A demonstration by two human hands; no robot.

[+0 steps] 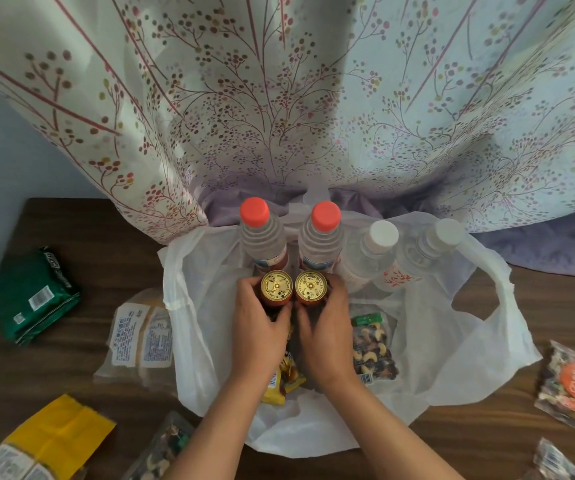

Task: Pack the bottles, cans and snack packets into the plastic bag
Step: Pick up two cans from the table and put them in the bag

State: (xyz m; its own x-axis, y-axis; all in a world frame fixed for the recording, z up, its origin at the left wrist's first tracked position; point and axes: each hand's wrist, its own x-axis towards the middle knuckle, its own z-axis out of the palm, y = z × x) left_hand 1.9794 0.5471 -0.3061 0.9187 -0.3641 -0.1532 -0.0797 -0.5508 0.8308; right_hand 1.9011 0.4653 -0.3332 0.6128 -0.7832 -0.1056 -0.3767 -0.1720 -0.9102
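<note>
Two cans stand upright inside the bag (189, 271), just before four bottles — the left hand (260, 327) wraps the left can (276, 287), the right hand (326, 327) the right can (311, 287). Snack packets lie outside the bag; the green packet (31, 296) is nearer the left hand.

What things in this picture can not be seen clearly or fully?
Head view:
- Sides of the two cans: covered by the left hand and right hand.
- Yellow packet in the bag: mostly under the hands.
- Packets at the bottom edge: cut off by the frame.
- Label text on the white packets: too small to read.
</note>
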